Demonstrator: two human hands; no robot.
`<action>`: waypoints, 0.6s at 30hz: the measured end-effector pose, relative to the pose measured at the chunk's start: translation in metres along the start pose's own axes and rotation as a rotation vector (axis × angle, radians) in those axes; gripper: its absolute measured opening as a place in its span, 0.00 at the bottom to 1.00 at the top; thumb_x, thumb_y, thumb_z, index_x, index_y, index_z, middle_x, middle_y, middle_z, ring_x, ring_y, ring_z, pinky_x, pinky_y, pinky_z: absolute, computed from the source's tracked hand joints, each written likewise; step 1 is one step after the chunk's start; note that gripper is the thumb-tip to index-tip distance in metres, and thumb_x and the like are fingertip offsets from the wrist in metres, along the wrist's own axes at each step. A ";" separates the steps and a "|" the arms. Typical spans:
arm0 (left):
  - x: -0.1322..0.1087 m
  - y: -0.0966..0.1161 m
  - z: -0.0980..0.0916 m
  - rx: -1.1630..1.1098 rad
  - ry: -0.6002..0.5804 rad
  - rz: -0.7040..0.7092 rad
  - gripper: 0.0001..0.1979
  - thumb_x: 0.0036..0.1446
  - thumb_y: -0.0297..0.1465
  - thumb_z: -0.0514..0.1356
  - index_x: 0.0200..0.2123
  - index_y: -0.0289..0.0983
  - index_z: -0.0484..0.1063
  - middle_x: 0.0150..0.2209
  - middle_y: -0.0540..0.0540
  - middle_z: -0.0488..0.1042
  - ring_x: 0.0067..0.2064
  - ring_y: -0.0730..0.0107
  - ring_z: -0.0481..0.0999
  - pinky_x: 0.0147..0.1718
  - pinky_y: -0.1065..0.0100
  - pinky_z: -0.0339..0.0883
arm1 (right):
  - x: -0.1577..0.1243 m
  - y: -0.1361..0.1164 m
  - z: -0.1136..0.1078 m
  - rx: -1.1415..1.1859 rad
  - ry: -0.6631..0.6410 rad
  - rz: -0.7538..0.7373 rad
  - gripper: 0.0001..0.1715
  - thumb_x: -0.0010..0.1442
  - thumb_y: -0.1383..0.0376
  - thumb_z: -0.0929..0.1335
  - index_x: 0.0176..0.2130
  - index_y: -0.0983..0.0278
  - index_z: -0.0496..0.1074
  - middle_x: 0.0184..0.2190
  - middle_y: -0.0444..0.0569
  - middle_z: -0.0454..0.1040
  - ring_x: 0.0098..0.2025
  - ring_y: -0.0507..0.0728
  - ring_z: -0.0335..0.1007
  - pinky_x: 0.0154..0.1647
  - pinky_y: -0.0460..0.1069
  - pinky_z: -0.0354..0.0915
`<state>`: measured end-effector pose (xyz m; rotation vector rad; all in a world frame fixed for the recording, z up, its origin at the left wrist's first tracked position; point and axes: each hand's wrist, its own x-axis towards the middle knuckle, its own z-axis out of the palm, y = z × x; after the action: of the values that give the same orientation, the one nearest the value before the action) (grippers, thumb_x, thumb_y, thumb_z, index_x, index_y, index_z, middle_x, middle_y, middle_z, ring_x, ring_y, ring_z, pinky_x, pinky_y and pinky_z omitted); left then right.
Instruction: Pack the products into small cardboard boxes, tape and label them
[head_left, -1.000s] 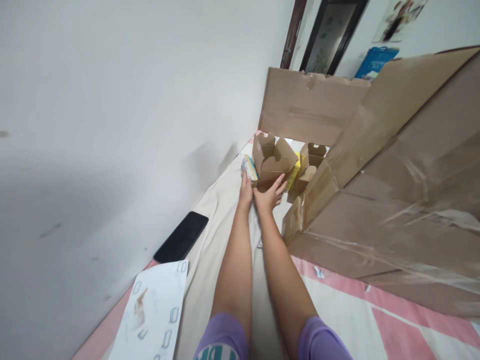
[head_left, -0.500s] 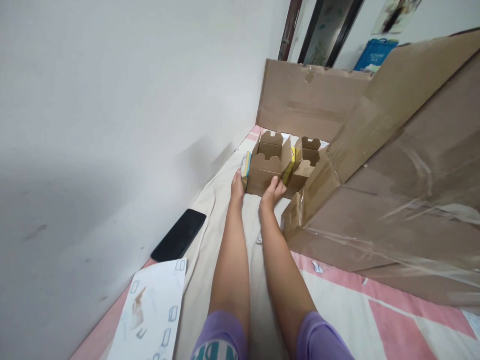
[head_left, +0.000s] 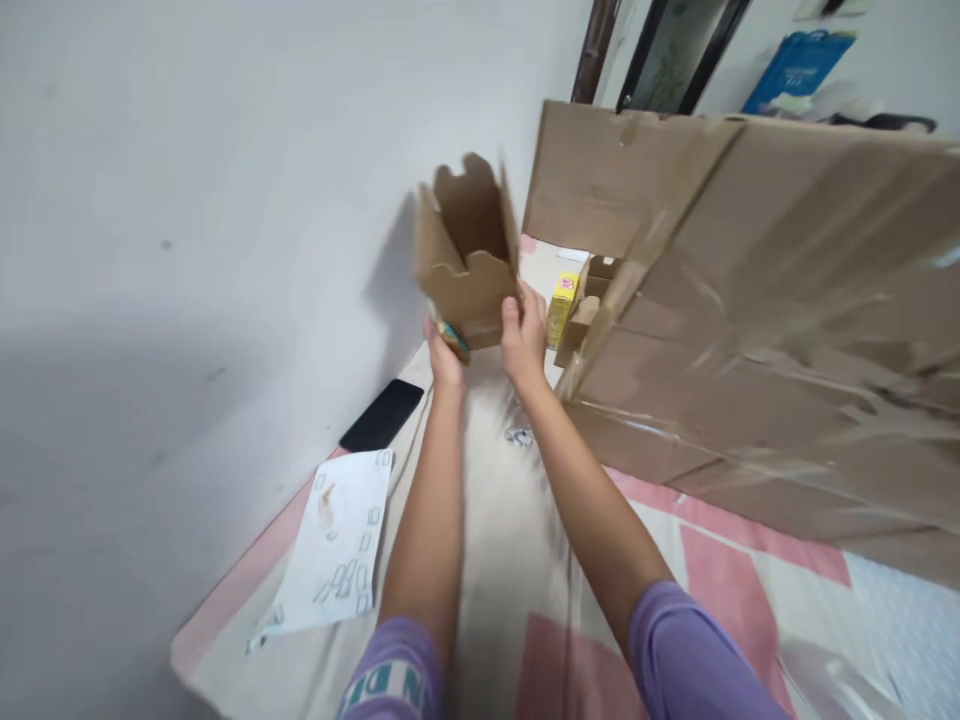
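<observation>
Between my two hands an open-topped cardboard box (head_left: 476,295) is held up off the sheet, tilted, its upper flaps standing and slightly blurred. My left hand (head_left: 446,355) grips its lower left side, where a small strip of blue and yellow print shows. My right hand (head_left: 526,330) is closed on the right side, thumb on the front face. The box's underside and most of my fingertips are hidden. Just right of my right hand stands a second, smaller box (head_left: 564,308) with a yellow printed side and brown open flaps.
A large taped cardboard box (head_left: 787,350) fills the right, with a cardboard panel (head_left: 592,180) behind. Along the white wall (head_left: 225,200) lie a black phone (head_left: 382,415) and a paper with drawings (head_left: 337,540). A crumpled scrap (head_left: 519,436) rests on the sheet (head_left: 495,560).
Both hands have lifted the cardboard box off the sheet, bringing it up and to the left, away from the yellow-sided box. The camera view has shifted too.
</observation>
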<state>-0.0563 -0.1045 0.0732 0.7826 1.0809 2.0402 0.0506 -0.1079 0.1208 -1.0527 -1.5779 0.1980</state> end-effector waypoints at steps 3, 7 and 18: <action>-0.053 0.043 -0.009 -0.064 0.025 0.036 0.29 0.74 0.44 0.32 0.71 0.48 0.52 0.65 0.51 0.71 0.67 0.75 0.68 0.66 0.67 0.61 | -0.015 -0.045 -0.040 0.058 -0.118 -0.148 0.39 0.70 0.42 0.56 0.65 0.64 0.62 0.63 0.60 0.66 0.67 0.62 0.61 0.69 0.61 0.58; -0.162 0.095 -0.035 0.065 0.076 0.082 0.31 0.71 0.51 0.36 0.70 0.49 0.57 0.58 0.48 0.77 0.68 0.68 0.67 0.68 0.59 0.61 | -0.067 -0.089 -0.117 0.187 -0.207 -0.205 0.40 0.70 0.40 0.57 0.65 0.64 0.62 0.62 0.60 0.67 0.66 0.63 0.63 0.68 0.62 0.60; -0.559 0.102 -0.152 0.703 -0.359 -0.783 0.37 0.60 0.59 0.47 0.70 0.58 0.59 0.72 0.55 0.59 0.75 0.64 0.49 0.74 0.59 0.46 | -0.243 -0.066 -0.313 0.487 -0.465 0.195 0.39 0.69 0.40 0.54 0.40 0.62 0.80 0.43 0.54 0.81 0.48 0.63 0.77 0.56 0.60 0.69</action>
<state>0.1235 -0.6574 -0.0148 0.8270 1.5801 0.8236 0.2672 -0.4453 0.0904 -0.8018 -1.7069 0.9676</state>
